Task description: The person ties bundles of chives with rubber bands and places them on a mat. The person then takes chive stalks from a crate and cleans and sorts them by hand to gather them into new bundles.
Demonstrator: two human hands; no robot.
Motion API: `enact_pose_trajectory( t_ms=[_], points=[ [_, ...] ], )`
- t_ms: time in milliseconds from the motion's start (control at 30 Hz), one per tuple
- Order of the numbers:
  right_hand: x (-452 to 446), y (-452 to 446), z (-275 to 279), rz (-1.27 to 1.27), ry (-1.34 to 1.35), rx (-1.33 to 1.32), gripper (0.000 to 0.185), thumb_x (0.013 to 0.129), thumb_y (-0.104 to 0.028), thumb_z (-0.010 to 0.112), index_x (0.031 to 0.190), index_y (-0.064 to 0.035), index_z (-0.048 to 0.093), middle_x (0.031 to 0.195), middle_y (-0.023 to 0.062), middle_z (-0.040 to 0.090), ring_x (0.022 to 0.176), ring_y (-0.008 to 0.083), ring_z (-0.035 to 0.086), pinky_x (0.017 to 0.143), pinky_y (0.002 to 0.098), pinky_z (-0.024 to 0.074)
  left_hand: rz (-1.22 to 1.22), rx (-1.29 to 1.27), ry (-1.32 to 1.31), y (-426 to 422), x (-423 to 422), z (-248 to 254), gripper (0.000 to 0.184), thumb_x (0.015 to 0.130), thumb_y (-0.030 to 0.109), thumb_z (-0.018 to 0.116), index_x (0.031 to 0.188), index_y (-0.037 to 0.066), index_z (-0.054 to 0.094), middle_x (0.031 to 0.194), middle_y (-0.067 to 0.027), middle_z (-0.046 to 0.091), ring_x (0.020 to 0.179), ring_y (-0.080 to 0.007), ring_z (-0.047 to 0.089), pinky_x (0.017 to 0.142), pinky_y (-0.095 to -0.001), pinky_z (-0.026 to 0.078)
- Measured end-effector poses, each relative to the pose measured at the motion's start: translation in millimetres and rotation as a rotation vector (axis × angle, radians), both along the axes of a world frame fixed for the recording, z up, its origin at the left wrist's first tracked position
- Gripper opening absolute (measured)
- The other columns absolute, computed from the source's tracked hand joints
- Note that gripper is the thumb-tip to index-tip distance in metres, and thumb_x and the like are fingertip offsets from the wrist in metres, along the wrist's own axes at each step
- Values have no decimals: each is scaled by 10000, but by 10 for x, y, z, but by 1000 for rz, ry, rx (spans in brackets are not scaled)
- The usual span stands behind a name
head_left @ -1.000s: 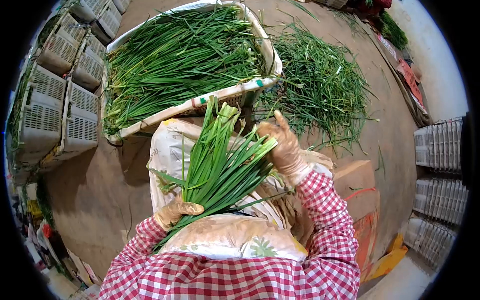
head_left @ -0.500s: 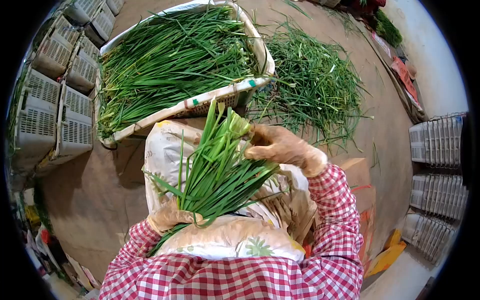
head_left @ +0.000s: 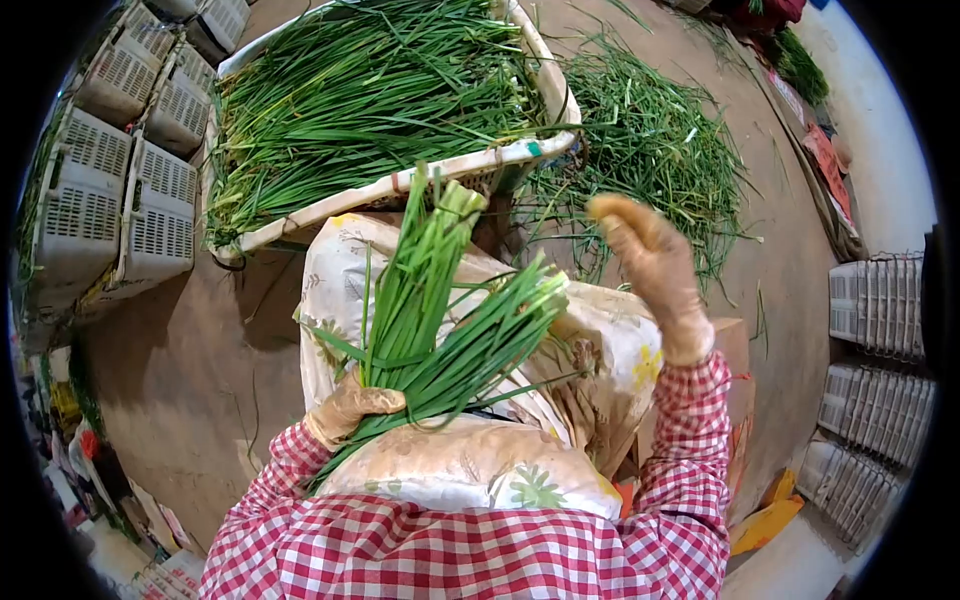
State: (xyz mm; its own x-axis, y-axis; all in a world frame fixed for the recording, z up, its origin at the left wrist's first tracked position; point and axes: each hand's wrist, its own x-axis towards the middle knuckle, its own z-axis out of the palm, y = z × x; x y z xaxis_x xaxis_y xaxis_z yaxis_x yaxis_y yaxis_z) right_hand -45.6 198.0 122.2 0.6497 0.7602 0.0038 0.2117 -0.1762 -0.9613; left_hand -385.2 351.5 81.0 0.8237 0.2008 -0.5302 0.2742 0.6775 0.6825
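A bundle of long green stalks [head_left: 415, 320] lies across my lap, its pale ends fanned into two clumps pointing away from me. My left hand [head_left: 350, 408], in a stained glove, is closed around the lower, leafy part. To the right of the bundle my gloved right hand [head_left: 655, 265] is raised in the air, touching none of the stalks. Its fingers are bent together and smeared, so whether they hold anything is hidden. In front of my knees stands a white-rimmed basket [head_left: 400, 185] filled with the same green stalks.
Loose green trimmings [head_left: 660, 150] are heaped on the floor right of the basket. White plastic crates [head_left: 85, 190] stack up at the left, with more crates [head_left: 875, 305] at the right wall. A cardboard box [head_left: 733, 345] stands beside my right forearm.
My right hand reached to the pale stalk ends, then moved away to the right and up. The bundle has split into two clumps at its top. My left hand has kept its hold.
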Motion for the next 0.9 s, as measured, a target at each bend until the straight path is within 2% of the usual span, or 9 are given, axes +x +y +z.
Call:
enact_pose_trajectory(
  t_ms=[133, 267, 333, 400, 533, 600, 700, 800, 900],
  points=[
    [-285, 36, -173, 137, 294, -351, 295, 878, -313, 625, 952, -27, 635, 802, 27, 654, 723, 97, 592, 640, 225, 473, 7, -83, 11, 111, -254, -393, 621, 814, 54, 659, 1344, 4, 340, 1036, -192, 622, 969, -158, 609, 863, -315, 506],
    [-467, -204, 71, 408, 491, 53, 287, 860, -294, 656, 885, -11, 619, 731, 6, 634, 671, 80, 576, 578, 217, 455, 36, 33, -76, 155, -112, -354, 552, 825, 109, 644, 1313, 9, 407, 1151, -145, 594, 1014, -202, 610, 902, -360, 503],
    [-423, -242, -45, 528, 642, 166, 288, 841, -278, 681, 892, -1, 621, 747, 19, 636, 699, 93, 582, 607, 225, 466, 196, -323, 54, 62, 103, 69, 541, 830, 151, 622, 1312, 9, 420, 1227, -122, 554, 1045, -213, 591, 939, -351, 477],
    [-342, -156, -229, 239, 323, -372, 290, 853, -262, 666, 922, 16, 621, 772, 30, 641, 743, 104, 592, 664, 234, 482, 106, -246, 56, 79, 103, 48, 559, 834, 166, 608, 1332, 14, 406, 1278, -133, 514, 1118, -206, 546, 953, -332, 459],
    [-403, -198, -206, 276, 537, -93, 395, 856, -304, 660, 1104, -5, 583, 947, 29, 615, 823, 74, 548, 730, 222, 462, 48, -187, 64, 113, -123, -240, 587, 826, 147, 622, 1349, 16, 392, 1289, -124, 505, 1133, -196, 528, 986, -340, 420],
    [-382, -177, -261, 298, 459, -102, 408, 868, -295, 644, 1148, -8, 569, 1006, 39, 616, 883, 94, 559, 784, 240, 460, -36, -205, 163, 176, -150, -263, 603, 821, 144, 633, 1355, 15, 385, 1300, -120, 496, 1145, -193, 516, 999, -342, 404],
    [-300, -188, -307, 409, -228, -210, 381, 846, -178, 638, 1189, -32, 561, 1111, 89, 610, 1019, 189, 568, 888, 290, 446, 8, -33, 48, 59, 100, 57, 642, 804, 159, 666, 1356, 5, 376, 1330, -118, 468, 1173, -188, 492, 1011, -343, 386],
    [-455, -26, -130, -68, 25, 158, 372, 796, -170, 685, 1142, -61, 604, 1082, 107, 622, 1037, 212, 575, 904, 328, 442, 59, 13, -80, -13, 217, 190, 671, 781, 178, 693, 1352, 9, 383, 1333, -114, 465, 1200, -189, 468, 1028, -346, 366],
    [-416, -28, -28, 172, -229, 54, 318, 732, -233, 740, 1013, -109, 657, 1026, 77, 643, 1005, 211, 588, 882, 359, 439, 19, 100, -49, -6, 193, 231, 728, 739, 192, 739, 1350, 13, 387, 1333, -110, 466, 1213, -201, 453, 1043, -352, 336]
  ],
)
